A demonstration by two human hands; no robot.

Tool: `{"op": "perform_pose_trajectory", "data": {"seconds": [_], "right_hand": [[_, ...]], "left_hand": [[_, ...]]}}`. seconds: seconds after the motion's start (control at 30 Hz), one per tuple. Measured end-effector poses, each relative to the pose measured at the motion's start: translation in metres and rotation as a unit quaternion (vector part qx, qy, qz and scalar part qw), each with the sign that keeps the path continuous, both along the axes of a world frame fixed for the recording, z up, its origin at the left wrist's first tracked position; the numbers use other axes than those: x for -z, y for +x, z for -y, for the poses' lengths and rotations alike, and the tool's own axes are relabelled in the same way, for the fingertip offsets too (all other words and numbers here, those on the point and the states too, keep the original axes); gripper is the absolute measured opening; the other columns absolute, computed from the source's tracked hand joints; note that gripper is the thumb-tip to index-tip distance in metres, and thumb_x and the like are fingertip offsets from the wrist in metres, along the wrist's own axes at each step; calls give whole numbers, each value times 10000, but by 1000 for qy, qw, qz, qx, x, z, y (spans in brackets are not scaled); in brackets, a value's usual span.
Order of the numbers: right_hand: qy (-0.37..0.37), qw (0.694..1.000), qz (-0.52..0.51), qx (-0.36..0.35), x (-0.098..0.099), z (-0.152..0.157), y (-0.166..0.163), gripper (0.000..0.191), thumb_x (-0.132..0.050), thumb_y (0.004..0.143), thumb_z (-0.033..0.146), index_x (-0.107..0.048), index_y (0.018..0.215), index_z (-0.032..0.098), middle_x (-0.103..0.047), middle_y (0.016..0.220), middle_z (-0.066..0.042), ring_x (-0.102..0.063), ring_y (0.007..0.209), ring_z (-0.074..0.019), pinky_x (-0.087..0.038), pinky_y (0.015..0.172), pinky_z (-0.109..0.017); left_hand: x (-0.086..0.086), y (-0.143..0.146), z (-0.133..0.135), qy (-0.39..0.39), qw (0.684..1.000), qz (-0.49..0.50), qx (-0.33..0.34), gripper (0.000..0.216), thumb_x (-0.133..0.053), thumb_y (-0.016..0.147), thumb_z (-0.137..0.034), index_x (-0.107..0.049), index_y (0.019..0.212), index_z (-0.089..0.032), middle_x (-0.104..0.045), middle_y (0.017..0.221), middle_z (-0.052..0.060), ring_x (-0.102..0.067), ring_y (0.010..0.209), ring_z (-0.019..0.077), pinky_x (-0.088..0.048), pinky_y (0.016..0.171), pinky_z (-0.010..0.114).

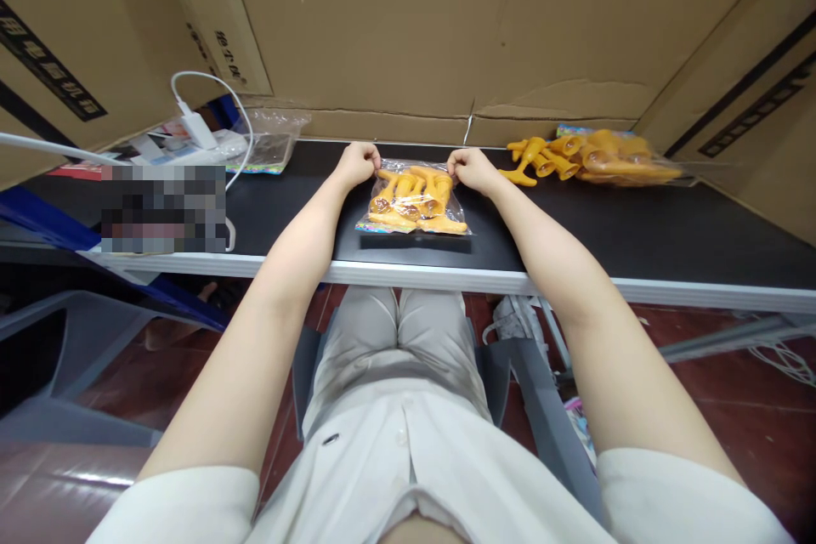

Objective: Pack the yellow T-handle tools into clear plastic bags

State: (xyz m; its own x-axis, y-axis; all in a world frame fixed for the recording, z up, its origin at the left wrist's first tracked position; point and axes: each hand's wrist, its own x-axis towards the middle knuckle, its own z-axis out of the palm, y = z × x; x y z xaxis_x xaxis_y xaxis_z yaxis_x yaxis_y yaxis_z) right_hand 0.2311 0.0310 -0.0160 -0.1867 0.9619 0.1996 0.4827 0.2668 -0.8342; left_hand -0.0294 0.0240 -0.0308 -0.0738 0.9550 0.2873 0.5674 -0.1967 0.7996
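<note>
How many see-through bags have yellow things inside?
2. The nearer bag is between the left hand and right hand; the other bag lies farther right. More could be hidden.

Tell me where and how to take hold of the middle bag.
Pinch the bag at its far corners, probably best coming from left and right: that edge looks thin, while the pieces inside bulk out its middle and near edge.

we see a pale off-white top (331,493) with short sleeves (184,506), a pale button (401,437) at its front and a small dark mark (330,439) (too tiny for us to read) to the left. farther off, light grey trousers (357,340) crease at the lap. left hand (358,166) and right hand (472,170) are bare.
</note>
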Motion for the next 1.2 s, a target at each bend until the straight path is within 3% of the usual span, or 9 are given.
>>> {"op": "perform_pose_trajectory", "data": {"seconds": [0.17, 0.33, 0.5, 0.6, 0.7, 0.8, 0.97, 1.2], "right_hand": [[23, 996, 76, -28, 1, -7, 5, 393, -401, 708, -150, -562, 589, 188, -556, 519, 54, -558, 559, -105, -443, 662, -208], [6, 996, 82, -27, -2, -5, 5, 386, -433, 843, -77, -588, 611, 188, -583, 541, 19, -565, 562, -121, -476, 680, -226], [39, 990, 128, -33, 1, -4, 9, 418, -636, 1038, 287, -589, 630, 210, -628, 609, -23, -594, 615, -160, -556, 765, -311], [38, 991, 128, -19, 3, -3, 10, 427, -788, 982, 428, -575, 676, 221, -623, 626, -20, -605, 634, -171, -579, 765, -331], [18, 998, 61, 2, -1, 0, 8, 330, -946, 842, 329, -642, 865, 202, -658, 687, 8, -637, 659, -165, -573, 714, -299], [-15, 1000, 17, -13, -7, 3, 10, 452, -1025, 727, 290, -728, 1047, 173, -715, 733, 12, -661, 679, -160, -583, 703, -286], [-68, 995, 33, -64, -13, -1, 28, 390, -1063, 650, 398, -839, 875, 171, -797, 819, -40, -730, 784, -192, -628, 795, -300], [-198, 974, -34, -104, -28, 20, 31, 280, -1007, 779, 398, -840, 863, 189, -842, 953, -77, -804, 862, -214, -687, 863, -324]], "left_hand": [[2, -7, -9, 35, 986, -162, 24, 214, -546, 648, -14, -583, 612, -222, -689, 734, 23, -683, 946, 242, -522, 1026, 351], [9, -7, -21, 90, 970, -226, 20, 189, -563, 698, -42, -598, 635, -217, -720, 876, 86, -689, 1006, 286, -530, 1041, 416], [13, -7, -25, 156, 962, -223, 19, 189, -554, 767, -54, -615, 662, -198, -716, 956, 107, -693, 973, 278, -543, 1005, 426], [12, -6, -24, 183, 960, -211, 34, 178, -560, 789, -57, -634, 693, -187, -720, 978, 100, -704, 987, 269, -547, 1011, 419], [11, -5, -24, 227, 954, -190, 52, 188, -550, 805, -57, -650, 712, -187, -721, 957, 78, -707, 984, 252, -560, 996, 395], [11, -3, -24, 272, 944, -170, 72, 213, -521, 818, -53, -660, 730, -187, -716, 927, 59, -710, 972, 237, -573, 961, 371], [10, 8, -20, 303, 934, -159, 101, 231, -502, 835, -40, -655, 759, -194, -725, 967, 48, -731, 969, 222, -592, 919, 348], [8, 27, -13, 341, 921, -129, 137, 206, -537, 886, -81, -682, 832, -218, -747, 1065, 42, -757, 1063, 238, -624, 965, 378]]}}
